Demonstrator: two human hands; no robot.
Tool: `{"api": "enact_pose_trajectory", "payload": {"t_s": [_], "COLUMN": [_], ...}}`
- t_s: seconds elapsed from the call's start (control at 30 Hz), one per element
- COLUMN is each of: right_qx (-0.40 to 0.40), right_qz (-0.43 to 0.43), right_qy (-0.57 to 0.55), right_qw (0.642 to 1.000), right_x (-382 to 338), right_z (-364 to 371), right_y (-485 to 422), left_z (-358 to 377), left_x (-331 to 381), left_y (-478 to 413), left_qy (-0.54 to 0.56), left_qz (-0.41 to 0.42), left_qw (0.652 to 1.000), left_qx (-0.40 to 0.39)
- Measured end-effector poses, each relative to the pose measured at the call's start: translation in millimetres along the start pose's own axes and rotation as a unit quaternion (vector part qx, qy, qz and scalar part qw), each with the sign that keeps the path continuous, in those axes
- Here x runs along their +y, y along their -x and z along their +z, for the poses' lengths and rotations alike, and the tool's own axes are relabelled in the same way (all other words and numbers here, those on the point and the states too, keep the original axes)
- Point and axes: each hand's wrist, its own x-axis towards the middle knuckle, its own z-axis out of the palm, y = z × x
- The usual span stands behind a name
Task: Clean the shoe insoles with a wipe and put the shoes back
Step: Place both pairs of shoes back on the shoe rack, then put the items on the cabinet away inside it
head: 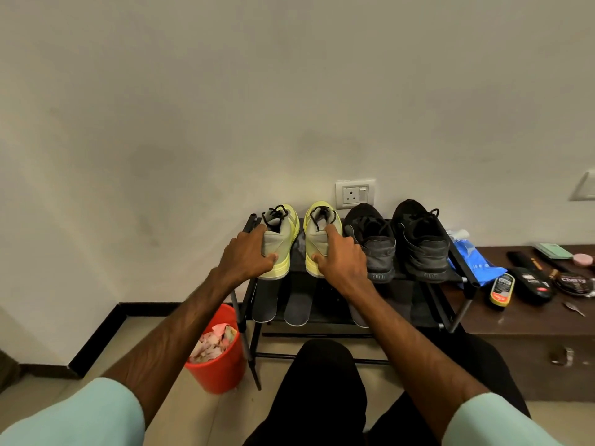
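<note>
Our fingers hide part of both heels: the left yellow-green shoe [285, 239] and the right yellow-green shoe [317, 239] stand side by side on the top shelf of the black rack [463, 280]. Dark insoles [297, 305] lie on the shelf below, one cut off by our right forearm. The red bin [225, 371] beside the rack holds crumpled scraps [212, 342]. With arms outstretched, our left hand [246, 255] grasps the left shoe's heel and our right hand [343, 259] the right's.

left yellow-green shoe [282, 237]: upright, heel toward viewer, top shelf [399, 275] | right yellow-green shoe [315, 243]: beside it, apart | black shoes [375, 243]: just right, same shelf | dark insoles [297, 304]: flat, lower shelf [330, 302]
</note>
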Motion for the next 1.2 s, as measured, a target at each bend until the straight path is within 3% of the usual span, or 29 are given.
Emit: {"api": "enact_pose_trajectory", "payload": {"t_s": [0.3,0.53,0.67,0.97,1.2], "right_qx": [-0.023,-0.051,-0.039,-0.004,0.022], "right_qz": [-0.003,-0.019,-0.034,-0.101,-0.044], "right_qy": [0.025,0.02,0.035,0.05,0.07], "right_qw": [0.999,0.998,0.998,0.994,0.996], "right_x": [-6.3,-1.6,0.6,22.3,90.0], "right_z": [-0.5,-16.9,-36.9,-105.2,-183.3], "right_y": [4.5,7.9,9.2,28.8,47.6], "left_z": [-5.3,6.9,7.4,-5.8,-4.2], "left_x": [8.4,43.5,71.5,153.1,242.0], "left_y": [6.7,20.2,21.4,31.5,51.4], "left_qy": [0.009,-0.059,-0.096,-0.033,0.028], "left_qz": [-0.017,0.012,0.016,0.108,0.232], "left_qw": [1.0,0.994,0.989,0.985,0.964], "left_qx": [-0.007,0.092,0.107,0.129,0.127]}}
